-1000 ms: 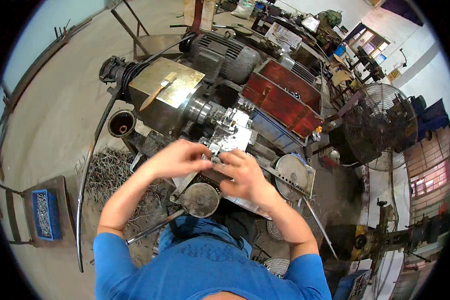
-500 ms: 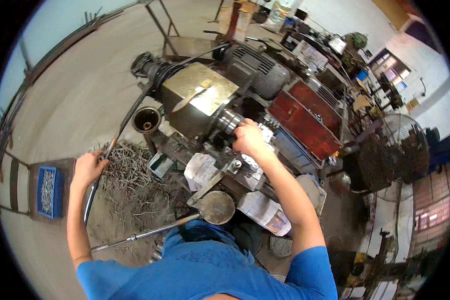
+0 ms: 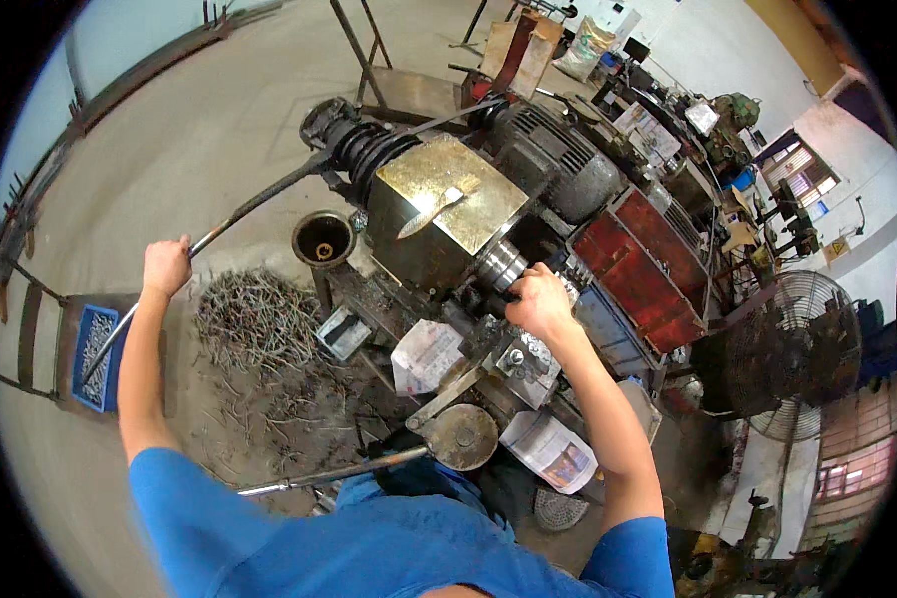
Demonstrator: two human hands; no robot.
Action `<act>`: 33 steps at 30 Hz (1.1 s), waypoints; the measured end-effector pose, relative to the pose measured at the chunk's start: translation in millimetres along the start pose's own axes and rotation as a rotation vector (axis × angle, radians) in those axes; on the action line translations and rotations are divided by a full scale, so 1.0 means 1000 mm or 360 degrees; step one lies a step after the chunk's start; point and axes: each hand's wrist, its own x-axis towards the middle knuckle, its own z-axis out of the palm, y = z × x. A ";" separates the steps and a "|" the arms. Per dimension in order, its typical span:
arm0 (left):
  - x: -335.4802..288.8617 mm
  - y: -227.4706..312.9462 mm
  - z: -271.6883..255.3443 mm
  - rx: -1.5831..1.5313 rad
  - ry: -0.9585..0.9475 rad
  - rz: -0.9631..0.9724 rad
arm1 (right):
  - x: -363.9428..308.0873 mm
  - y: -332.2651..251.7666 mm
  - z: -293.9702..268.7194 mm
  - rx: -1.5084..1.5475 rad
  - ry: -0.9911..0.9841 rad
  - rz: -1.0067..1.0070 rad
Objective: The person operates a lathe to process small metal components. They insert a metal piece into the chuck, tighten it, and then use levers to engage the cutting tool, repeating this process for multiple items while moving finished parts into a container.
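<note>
1. Left hand (image 3: 167, 267): stretched out to the person's left and closed around a long metal lever (image 3: 254, 202), with the fingers wrapped over the shaft.
2. Lever: slants from the rear of the machine down toward the left edge of the view; its upper part is dark, its lower part bright, and its lower end appears in front of the blue tray (image 3: 112, 387) of small metal pieces.
3. Right hand (image 3: 541, 302): fingers bent, at the front end of the bright cylindrical spindle (image 3: 501, 265). Whether they grip a part or merely rest there cannot be told, since the hand covers the spot.
4. Spindle: projects from the box-shaped housing (image 3: 389, 234), toward the right hand. A wooden-handled brush (image 3: 437, 209) lies on the brassy top plate of this housing.
5. Around the housing: a ribbed motor (image 3: 558, 159) behind it; an open round pot (image 3: 300, 254) on its left; a red box (image 3: 640, 257) beyond the right hand.
6. Nearer the person: a grey disc (image 3: 461, 437), with a printed sheet (image 3: 551, 450) just beside it and a creased paper (image 3: 429, 357) farther forward.
7. Floor, left: a tangled heap of thin metal scraps (image 3: 254, 319).
8. Right side: a large caged fan (image 3: 777, 349).
</note>
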 end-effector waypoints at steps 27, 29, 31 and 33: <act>-0.002 0.248 0.114 -0.0147 -0.0554 0.0963 | -0.520 0.105 0.045 -0.0125 0.0132 0.1812; -0.001 0.251 0.096 -0.0336 -0.0688 0.0662 | -0.587 0.112 0.076 -0.0453 0.0095 0.1936; -0.012 0.241 0.101 -0.0519 -0.0727 0.0407 | -0.604 0.125 0.090 -0.0415 -0.0069 0.2166; -0.023 0.224 0.104 -0.0494 -0.0711 0.0195 | -0.595 0.110 0.100 -0.0505 0.0042 0.2156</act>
